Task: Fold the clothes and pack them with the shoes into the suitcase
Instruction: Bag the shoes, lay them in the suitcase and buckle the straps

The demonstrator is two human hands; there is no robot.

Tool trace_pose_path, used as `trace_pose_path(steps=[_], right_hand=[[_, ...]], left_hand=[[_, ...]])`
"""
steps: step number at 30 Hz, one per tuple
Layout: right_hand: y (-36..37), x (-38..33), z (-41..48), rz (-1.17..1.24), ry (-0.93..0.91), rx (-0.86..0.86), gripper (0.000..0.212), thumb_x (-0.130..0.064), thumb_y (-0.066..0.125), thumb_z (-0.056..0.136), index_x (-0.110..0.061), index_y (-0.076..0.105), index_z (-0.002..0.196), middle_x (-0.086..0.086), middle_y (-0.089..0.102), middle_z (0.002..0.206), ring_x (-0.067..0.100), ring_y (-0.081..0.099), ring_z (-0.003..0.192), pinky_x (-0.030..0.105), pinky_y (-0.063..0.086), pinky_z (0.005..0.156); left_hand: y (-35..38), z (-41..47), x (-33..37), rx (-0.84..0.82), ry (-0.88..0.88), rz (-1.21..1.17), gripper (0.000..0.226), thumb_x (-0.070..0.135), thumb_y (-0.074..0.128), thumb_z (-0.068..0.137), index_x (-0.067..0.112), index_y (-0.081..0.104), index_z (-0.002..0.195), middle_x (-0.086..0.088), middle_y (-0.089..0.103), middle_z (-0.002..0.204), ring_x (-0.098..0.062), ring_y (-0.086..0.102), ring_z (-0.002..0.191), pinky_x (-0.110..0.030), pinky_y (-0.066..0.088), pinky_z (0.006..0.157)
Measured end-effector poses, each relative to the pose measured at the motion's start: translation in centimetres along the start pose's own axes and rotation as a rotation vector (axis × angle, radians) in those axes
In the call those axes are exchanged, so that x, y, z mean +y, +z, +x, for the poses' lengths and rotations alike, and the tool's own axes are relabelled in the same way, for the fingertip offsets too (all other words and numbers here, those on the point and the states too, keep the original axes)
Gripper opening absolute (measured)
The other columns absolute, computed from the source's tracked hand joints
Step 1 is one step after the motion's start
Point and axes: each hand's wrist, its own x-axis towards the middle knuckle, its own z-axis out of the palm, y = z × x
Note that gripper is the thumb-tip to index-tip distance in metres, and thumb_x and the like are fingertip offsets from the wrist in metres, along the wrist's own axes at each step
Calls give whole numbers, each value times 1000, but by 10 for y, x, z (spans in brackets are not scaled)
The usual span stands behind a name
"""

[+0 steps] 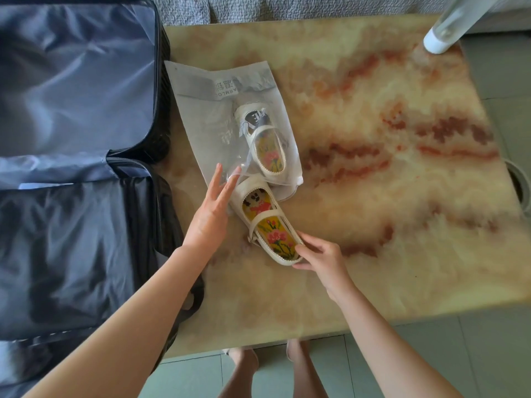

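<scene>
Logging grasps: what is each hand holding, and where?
The right hand grips the loose shoe by its near end; the left hand holds nothing, straight fingers touching the mouth of the plastic bag.

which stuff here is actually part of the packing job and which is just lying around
Job:
suitcase
plastic bag
shoe inside the bag
second shoe, gripped by the right hand

Lying about:
white object on the table
grey fabric behind it

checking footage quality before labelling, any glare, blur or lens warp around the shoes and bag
Head view: wide-angle warp bows the table edge and suitcase; sheen on the plastic bag veils the bagged shoe; the loose shoe held by the right hand reads sharp; light is even, shadows faint.
</scene>
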Motion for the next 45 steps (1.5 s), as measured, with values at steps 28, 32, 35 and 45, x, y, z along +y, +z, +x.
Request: trace_pose_path(steps=[28, 32, 35, 45], right_hand=[[80, 11, 25, 34, -159, 254, 65, -1, 76, 75, -22, 50, 131, -7, 65, 104, 15, 65, 89, 25, 54, 76], [93, 3, 30, 93, -189, 356, 42, 6, 71, 76, -18, 61, 108, 2, 70, 93, 10, 66, 81, 18, 51, 72], [101, -7, 38, 153, -197, 360, 36, 8, 69, 77, -14, 65, 106, -3, 71, 90, 5, 66, 81, 16, 50, 74], [121, -30, 66, 603, -31, 143, 45, 14, 61, 82, -4, 59, 123, 7, 66, 117, 17, 63, 110, 31, 51, 95]], left_hand=[[12, -13, -7, 326, -290, -354, 59, -16, 58, 78, 11, 35, 125, -9, 23, 148, -8, 42, 123, -36, 56, 85], [12, -14, -8, 359, -432, -423, 73, -8, 63, 82, 22, 34, 141, -1, 28, 146, -11, 45, 125, -27, 54, 87], [11, -13, -8, 352, -406, -436, 75, -9, 60, 83, 26, 33, 143, 2, 24, 148, -9, 46, 123, -15, 51, 80], [11, -13, -8, 332, -368, -467, 77, -13, 58, 82, 27, 34, 144, -3, 18, 153, -12, 46, 123, -9, 48, 78]])
